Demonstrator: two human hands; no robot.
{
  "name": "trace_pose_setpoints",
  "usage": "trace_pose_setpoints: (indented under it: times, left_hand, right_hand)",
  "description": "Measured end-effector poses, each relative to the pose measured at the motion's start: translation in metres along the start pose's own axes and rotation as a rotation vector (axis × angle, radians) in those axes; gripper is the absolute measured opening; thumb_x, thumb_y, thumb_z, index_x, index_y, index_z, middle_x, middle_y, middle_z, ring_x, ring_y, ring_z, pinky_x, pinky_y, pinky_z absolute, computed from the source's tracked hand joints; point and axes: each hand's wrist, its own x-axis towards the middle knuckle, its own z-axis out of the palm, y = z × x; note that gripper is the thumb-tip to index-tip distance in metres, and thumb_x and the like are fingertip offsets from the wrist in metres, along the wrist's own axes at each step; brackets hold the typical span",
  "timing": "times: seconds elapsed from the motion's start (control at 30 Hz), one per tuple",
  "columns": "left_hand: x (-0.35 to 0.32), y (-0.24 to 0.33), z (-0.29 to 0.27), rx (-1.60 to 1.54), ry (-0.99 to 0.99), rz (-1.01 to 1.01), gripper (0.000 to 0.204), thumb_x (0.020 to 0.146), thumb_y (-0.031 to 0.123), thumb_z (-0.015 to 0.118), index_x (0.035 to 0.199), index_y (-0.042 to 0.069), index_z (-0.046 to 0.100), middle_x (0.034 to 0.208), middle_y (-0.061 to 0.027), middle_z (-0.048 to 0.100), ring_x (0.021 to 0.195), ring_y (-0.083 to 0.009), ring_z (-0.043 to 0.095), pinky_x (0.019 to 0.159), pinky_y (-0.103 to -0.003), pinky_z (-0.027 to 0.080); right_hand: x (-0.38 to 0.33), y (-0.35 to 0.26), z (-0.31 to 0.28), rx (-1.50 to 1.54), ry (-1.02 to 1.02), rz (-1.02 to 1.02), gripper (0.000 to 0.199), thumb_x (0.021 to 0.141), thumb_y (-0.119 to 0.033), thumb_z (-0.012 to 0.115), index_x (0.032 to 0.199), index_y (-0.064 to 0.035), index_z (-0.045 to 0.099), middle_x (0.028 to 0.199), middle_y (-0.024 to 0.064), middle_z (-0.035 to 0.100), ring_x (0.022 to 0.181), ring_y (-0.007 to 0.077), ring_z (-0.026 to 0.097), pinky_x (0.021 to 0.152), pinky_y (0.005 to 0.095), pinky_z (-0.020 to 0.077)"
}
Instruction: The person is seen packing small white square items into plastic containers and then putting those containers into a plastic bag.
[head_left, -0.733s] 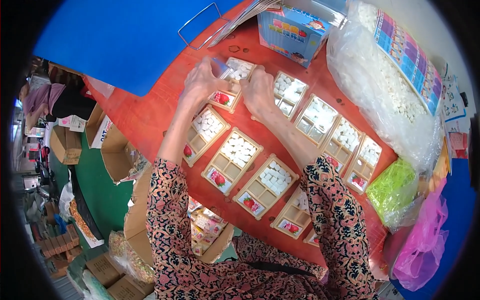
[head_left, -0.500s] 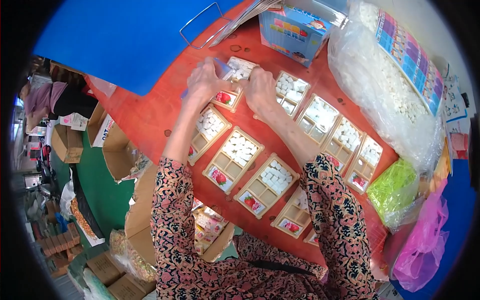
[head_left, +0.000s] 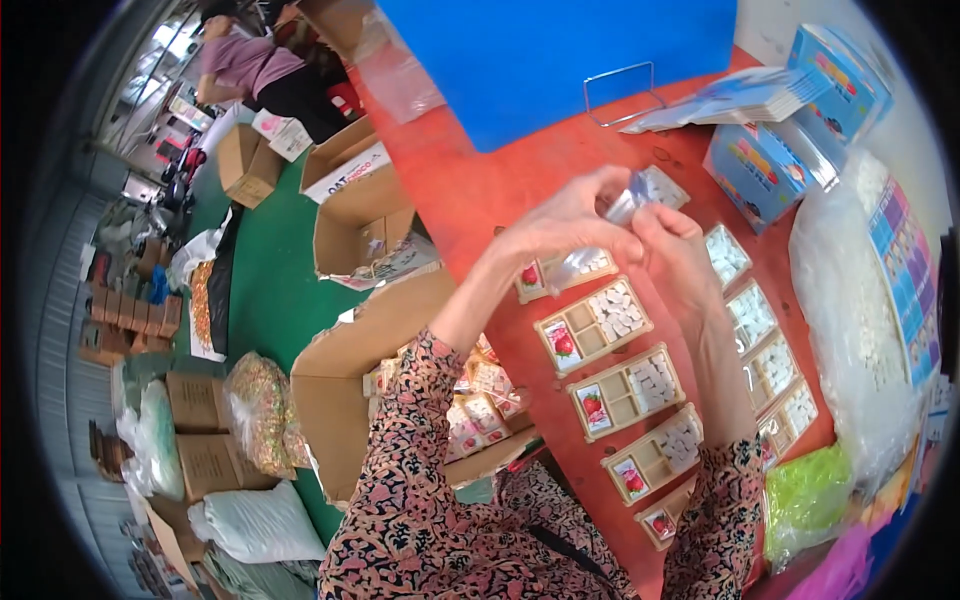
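Both my hands are raised over the far part of a row of beige compartment trays. My left hand (head_left: pixel 585 218) is closed on a thin clear plastic bag (head_left: pixel 625 203), which looks bluish where it catches light. My right hand (head_left: pixel 672 240) pinches the same plastic close beside it. Loose clear film hangs below the left hand, partly over a tray (head_left: pixel 526 290). Nearer me, another tray (head_left: pixel 597 325) holds small white chunks and a packet with a strawberry picture; its other compartments are bare. More such trays lie below and behind my right forearm.
A large clear sack of white pieces (head_left: pixel 835 265) lies at the right of the red table, with a lime-green bag (head_left: pixel 808 500) nearer me. Blue printed boxes (head_left: pixel 755 175) stand at the back beside a blue board (head_left: pixel 570 60). An open carton (head_left: pixel 330 400) with packed trays stands left.
The view has swung left, so the table sits further right. My hands have lifted off the far tray and now hold the clear plastic between them.
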Motion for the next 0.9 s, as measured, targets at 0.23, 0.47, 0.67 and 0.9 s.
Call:
trace_pose_setpoints:
  times: [0.23,0.47,0.67,0.9]
  left_hand:
    - [-0.055,-0.012,0.035,-0.242,0.032,-0.088,0.089,0.07,0.048,0.074,0.135,0.002,0.035,0.119,-0.0097,0.05,0.109,-0.0192,0.049,0.09,-0.033,0.043]
    - [-0.098,-0.004,0.082,-0.432,0.138,-0.109,0.085,0.075,0.042,0.071,0.139,0.004,0.03,0.122,-0.0059,0.046,0.11,-0.0155,0.047,0.088,-0.032,0.044]
    - [-0.122,-0.008,0.111,-0.616,0.22,-0.143,0.07,0.078,0.039,0.069,0.13,0.002,0.04,0.108,-0.0049,0.051,0.097,-0.011,0.052,0.079,-0.029,0.048]
    - [-0.149,-0.01,0.135,-0.824,0.244,-0.11,0.054,0.08,0.034,0.068,0.119,0.003,0.046,0.102,-0.0053,0.055,0.088,-0.0111,0.056,0.076,-0.029,0.051]
  right_hand:
    - [-0.043,-0.009,0.035,-0.313,0.019,-0.103,0.013,0.085,-0.01,0.063,0.088,0.0026,0.066,0.073,0.0051,0.064,0.061,0.008,0.058,0.052,0.0213,0.0472]
    - [-0.066,-0.017,0.034,-0.295,-0.013,-0.098,0.015,0.085,-0.013,0.063,0.085,0.0026,0.064,0.07,0.005,0.062,0.06,0.0087,0.058,0.052,0.0218,0.0478]
    - [-0.092,-0.015,0.033,-0.288,-0.101,0.173,0.014,0.083,-0.012,0.067,0.087,0.0008,0.066,0.073,0.0055,0.065,0.059,0.0101,0.059,0.053,0.0222,0.0495]
    - [-0.115,-0.008,0.032,-0.231,-0.287,0.246,0.016,0.084,-0.012,0.066,0.092,0.0016,0.067,0.074,0.009,0.067,0.06,0.0129,0.064,0.052,0.0199,0.0497]
